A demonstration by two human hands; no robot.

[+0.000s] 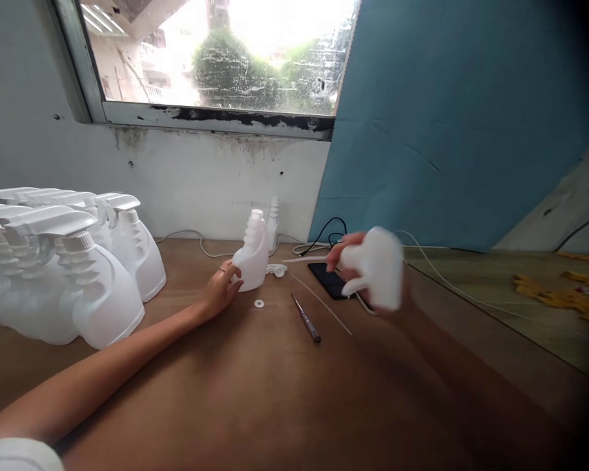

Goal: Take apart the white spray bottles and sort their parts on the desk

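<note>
My left hand (222,288) grips the lower side of a white plastic bottle (255,255) that stands upright with its neck uncapped. To the right, my right hand (343,250) is closed around a white trigger sprayer head (380,265), held in the air and slightly blurred. A thin dip tube (304,260) sticks out of the sprayer toward the bottle. Beside the bottle's base lie a small white plastic part (277,269) and a white ring washer (259,303). Nearer to me are a dark pen-like tool (306,318) and a loose thin tube (324,304).
Several white bottles with sprayers fitted (105,288) stand grouped at the left. Another white bottle (273,222) is behind mine by the wall. A black phone (331,280) and cables (319,247) lie on the brown table (216,392). Something yellow (559,294) is at the far right.
</note>
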